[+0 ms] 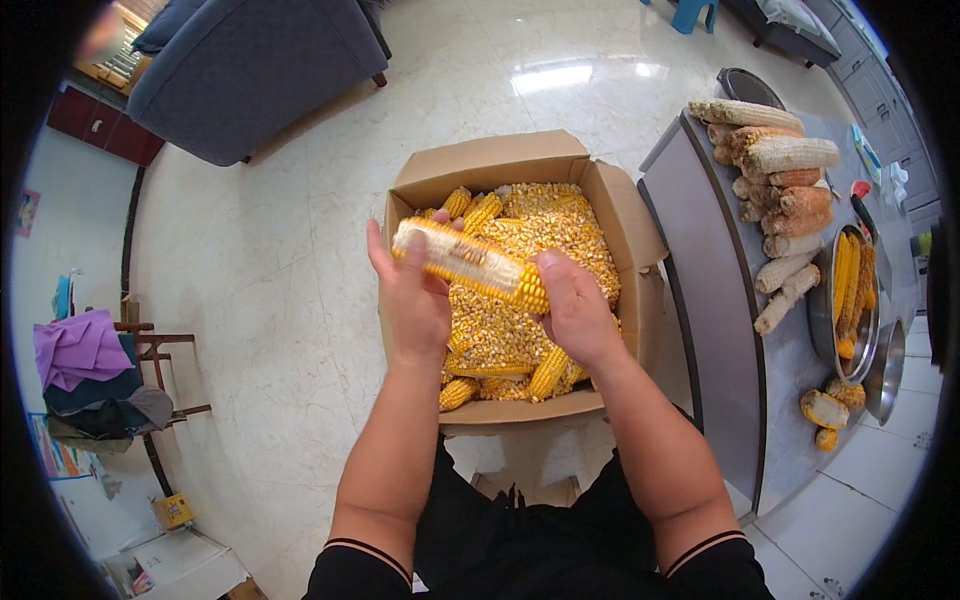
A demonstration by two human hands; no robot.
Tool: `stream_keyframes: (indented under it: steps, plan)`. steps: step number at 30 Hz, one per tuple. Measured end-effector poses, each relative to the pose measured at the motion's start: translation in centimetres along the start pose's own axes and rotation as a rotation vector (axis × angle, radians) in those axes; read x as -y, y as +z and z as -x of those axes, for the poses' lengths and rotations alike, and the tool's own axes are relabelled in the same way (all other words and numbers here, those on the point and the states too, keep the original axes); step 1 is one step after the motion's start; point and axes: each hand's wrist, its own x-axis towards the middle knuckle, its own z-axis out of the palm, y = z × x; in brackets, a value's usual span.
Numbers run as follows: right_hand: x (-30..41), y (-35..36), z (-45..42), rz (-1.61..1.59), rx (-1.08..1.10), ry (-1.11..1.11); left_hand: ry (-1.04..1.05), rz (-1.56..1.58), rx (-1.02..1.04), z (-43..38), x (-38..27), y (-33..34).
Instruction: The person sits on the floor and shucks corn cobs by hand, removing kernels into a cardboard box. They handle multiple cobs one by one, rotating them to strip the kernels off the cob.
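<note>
An ear of corn [480,262] is held tilted between both hands above an open cardboard box [630,217]. A broad pale strip along its upper side is bare of kernels; yellow kernels line the edges and the right end. My left hand [416,300] supports the left end with the thumb on the bare strip. Around the right end is my right hand [577,304], thumb on top. Below, loose corn kernels [502,322] fill the box, with whole ears of corn [551,373] at its near side and more ears [482,214] at the far left corner.
On the grey table [787,375] at right lie several stripped corncobs [793,155], a metal basin [823,315] with ears of corn, and a steel bowl [889,375]. A dark armchair [255,75] stands far left. Clothes [82,352] hang over a chair at left.
</note>
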Motion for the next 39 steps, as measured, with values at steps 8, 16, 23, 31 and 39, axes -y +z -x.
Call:
stream_keyframes:
  steps: [8, 16, 23, 31, 39]
  plan:
    - [1.3, -0.2, 0.7, -0.162, 0.214, 0.252, -0.199, 0.417, -0.122, -2.6, -0.6, -3.3]
    - [1.6, 0.1, 0.6, -0.319, 0.189, 0.239, -0.241, 0.53, -0.275, -2.9, -0.7, -3.9]
    - [1.9, 0.1, 0.7, -0.159, 0.211, 0.187, -0.232, 0.501, -0.344, -3.2, -0.3, -4.7]
    - [1.5, -0.2, 0.6, -0.136, 0.217, 0.171, -0.27, 0.509, -0.391, -3.5, 0.1, -5.2]
    - [1.0, 0.0, 0.5, -0.152, 0.194, 0.192, -0.246, 0.436, -0.342, -3.0, 0.0, -4.9]
